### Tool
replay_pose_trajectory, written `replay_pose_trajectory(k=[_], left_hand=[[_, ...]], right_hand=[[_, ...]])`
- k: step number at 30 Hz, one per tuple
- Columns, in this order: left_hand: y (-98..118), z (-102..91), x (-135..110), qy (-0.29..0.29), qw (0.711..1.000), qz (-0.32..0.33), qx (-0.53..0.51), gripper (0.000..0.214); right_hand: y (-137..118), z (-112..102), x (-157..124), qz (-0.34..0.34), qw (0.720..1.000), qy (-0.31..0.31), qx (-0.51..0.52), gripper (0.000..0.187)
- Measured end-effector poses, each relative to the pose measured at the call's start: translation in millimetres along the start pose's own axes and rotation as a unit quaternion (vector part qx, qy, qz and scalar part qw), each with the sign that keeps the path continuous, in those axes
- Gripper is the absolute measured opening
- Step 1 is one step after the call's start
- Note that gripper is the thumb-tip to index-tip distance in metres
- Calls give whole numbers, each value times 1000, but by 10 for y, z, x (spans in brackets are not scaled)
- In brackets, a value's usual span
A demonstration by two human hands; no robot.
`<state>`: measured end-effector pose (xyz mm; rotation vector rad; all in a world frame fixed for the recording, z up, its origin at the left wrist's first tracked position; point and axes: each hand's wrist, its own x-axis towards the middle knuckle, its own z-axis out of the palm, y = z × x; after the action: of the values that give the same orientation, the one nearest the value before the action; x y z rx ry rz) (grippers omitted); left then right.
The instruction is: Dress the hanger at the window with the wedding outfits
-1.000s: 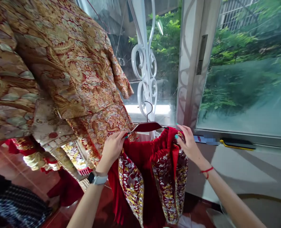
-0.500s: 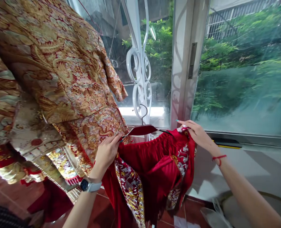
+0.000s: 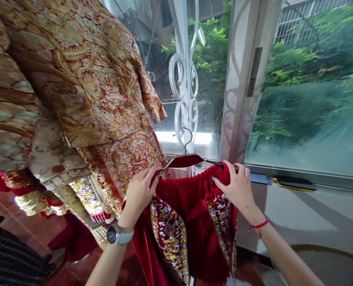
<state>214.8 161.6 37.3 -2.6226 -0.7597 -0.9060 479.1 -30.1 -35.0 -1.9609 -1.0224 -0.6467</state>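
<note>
A red skirt point(image 3: 198, 222) with gold and silver embroidered panels hangs from a clip hanger point(image 3: 185, 160) by its gathered waistband. My left hand point(image 3: 141, 192) is closed on the waistband's left end, at the hanger's left clip. At the right end my right hand point(image 3: 237, 188) grips the waistband beside the other clip, fingers behind and thumb in front. The hanger's metal hook stands up in front of a white scrollwork rack post point(image 3: 185, 79). Whether the hook rests on anything I cannot tell.
Gold embroidered garments point(image 3: 105, 79) hang close on the left. Behind stand sliding windows point(image 3: 301, 99) with a sill. A black and yellow tool point(image 3: 295, 184) and a bluish flat object point(image 3: 260, 178) lie near the sill. Dark striped fabric point(image 3: 12, 254) shows at lower left.
My right hand has moved inward and down, closing over the waistband's right end by the hanger clip. The right embroidered panel now faces me more. The view has shifted slightly left.
</note>
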Motion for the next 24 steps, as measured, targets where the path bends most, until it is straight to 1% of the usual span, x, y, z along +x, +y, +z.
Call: replay_pose_trajectory(k=[1, 2, 3, 5, 7, 8, 11, 13, 15, 17, 18, 20, 22, 23, 24], left_hand=[[10, -18, -8, 1, 1000, -1, 1, 34], [16, -34, -15, 1, 1000, -2, 2, 34], [19, -48, -20, 0, 1000, -1, 5, 33], [19, -61, -26, -3, 1000, -1, 12, 31], [27, -50, -31, -7, 1000, -2, 20, 30], [37, -35, -35, -7, 1000, -3, 21, 30], [85, 33, -60, -8, 1000, -11, 9, 30], [113, 64, -78, 2, 1000, -26, -4, 31], [125, 61, -85, 22, 999, -42, -16, 32], [140, 41, -87, 38, 998, -43, -21, 32], [158, 40, -96, 51, 998, -45, -15, 32], [234, 90, -160, 96, 993, -66, 9, 41], [356, 228, -313, 169, 980, -95, 34, 53], [423, 323, -420, 202, 974, -94, 42, 51], [484, 425, -537, 217, 972, -74, 46, 45]], right_hand=[[-58, 21, -47, 7, 999, 26, -17, 52], [-84, 34, -70, 13, 999, 38, -21, 48], [-82, 38, -67, 18, 999, 34, -14, 45], [-28, 9, 13, 14, 999, -20, 21, 44], [19, -52, 178, 3, 996, -71, 63, 43], [16, -85, 280, -3, 994, -81, 80, 41], [-116, -141, 578, -12, 992, -66, 107, 38], [-246, -138, 705, -19, 992, -81, 94, 36], [-334, -124, 749, -43, 988, -132, 66, 32], [-354, -122, 733, -75, 979, -184, 45, 25], [-343, -128, 716, -89, 975, -200, 41, 22], [-298, -147, 690, -113, 973, -200, 27, 18], [-246, -158, 687, -145, 974, -175, -5, 20], [-223, -156, 693, -162, 974, -160, -19, 22], [-202, -148, 700, -175, 972, -153, -23, 23]])
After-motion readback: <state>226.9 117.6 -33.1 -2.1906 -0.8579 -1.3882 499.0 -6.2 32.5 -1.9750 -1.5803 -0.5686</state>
